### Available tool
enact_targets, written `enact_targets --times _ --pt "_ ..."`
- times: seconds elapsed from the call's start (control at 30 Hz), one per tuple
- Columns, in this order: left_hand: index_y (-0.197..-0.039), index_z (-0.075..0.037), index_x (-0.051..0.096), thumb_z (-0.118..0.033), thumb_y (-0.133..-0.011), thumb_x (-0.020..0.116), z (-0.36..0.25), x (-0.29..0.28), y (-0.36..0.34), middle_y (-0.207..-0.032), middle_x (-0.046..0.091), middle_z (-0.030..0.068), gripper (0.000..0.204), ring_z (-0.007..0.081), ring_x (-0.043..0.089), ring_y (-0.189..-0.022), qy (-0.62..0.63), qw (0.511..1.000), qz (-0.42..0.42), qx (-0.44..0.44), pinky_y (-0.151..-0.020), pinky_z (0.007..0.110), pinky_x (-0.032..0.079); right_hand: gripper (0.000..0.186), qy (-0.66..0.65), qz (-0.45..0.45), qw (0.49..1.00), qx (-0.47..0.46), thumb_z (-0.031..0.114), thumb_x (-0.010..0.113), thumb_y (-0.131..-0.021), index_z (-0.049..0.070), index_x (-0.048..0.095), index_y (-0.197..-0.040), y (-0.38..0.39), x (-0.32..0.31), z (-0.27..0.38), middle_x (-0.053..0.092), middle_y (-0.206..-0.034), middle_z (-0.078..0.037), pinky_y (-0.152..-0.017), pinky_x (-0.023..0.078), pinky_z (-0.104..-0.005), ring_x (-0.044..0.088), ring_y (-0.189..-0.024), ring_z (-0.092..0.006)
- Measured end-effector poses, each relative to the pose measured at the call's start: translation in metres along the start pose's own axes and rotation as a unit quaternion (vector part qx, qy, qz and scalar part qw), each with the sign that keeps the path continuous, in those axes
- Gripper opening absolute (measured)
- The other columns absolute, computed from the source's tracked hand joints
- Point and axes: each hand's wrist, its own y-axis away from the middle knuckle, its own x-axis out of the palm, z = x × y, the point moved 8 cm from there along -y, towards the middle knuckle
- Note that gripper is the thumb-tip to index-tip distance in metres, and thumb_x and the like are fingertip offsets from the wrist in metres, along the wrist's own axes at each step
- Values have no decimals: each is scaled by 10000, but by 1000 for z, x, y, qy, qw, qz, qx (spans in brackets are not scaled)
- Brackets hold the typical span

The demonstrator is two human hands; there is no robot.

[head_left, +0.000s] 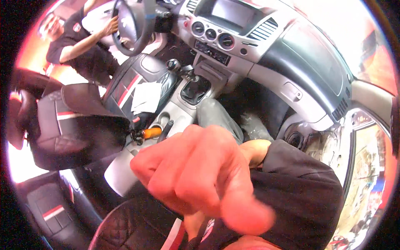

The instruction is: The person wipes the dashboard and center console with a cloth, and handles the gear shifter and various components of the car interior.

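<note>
Right in front of me, my right hand (191,166) is curled into a loose fist, its thumb stuck out to the lower right. I see nothing in its fingers. Its wrist comes out of a dark sleeve (300,175). Only a strip of skin under the fist may belong to my left hand (193,225); its fingers are hidden. Beyond the fist, an orange-handled tool (152,132) lies on the grey centre console beside the handbrake lever (166,129). A white sheet (146,98) lies on the driver's seat (141,68).
I sit on the passenger side of a car. The gear levers (189,75) rise ahead, below the dashboard (300,58). Another person (79,46) stands at the driver's door, a hand on the steering wheel (129,29). A door opening (358,166) lies to my right.
</note>
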Motion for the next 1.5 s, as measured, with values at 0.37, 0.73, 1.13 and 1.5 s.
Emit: enact_targets --times 0.37,0.73,1.13,1.5 --pt "-837 -27 582 -215 -819 624 -9 -19 -7 -807 572 170 193 384 595 -725 -21 1000 -3 -12 -624 480 485 271 -7 -38 999 -7 273 780 -863 50 674 -751 13 -19 49 639 -736 -21 -613 435 -268 580 -690 -112" --pt "-824 -32 563 -196 -888 568 -14 -27 -15 -797 556 171 176 386 589 -725 -28 999 7 -14 -620 481 475 204 99 -142 983 55 218 751 -891 21 712 -851 19 -85 68 679 -779 -30 -661 488 -260 609 -729 -87" --pt "-777 -15 530 -200 -888 567 -22 -28 -13 -802 550 180 218 395 582 -724 -26 999 4 -18 -620 500 460 351 920 -201 275 195 206 563 -895 74 652 -1207 92 -409 285 685 -980 -200 -812 532 -430 658 -894 -335" --pt "-799 -4 538 -172 -878 585 -9 -36 -6 -788 552 181 191 408 584 -701 -42 998 13 -40 -601 509 450 228 880 -50 460 109 276 680 -889 71 763 -834 52 -292 207 739 -869 -103 -769 548 -354 701 -822 -246"
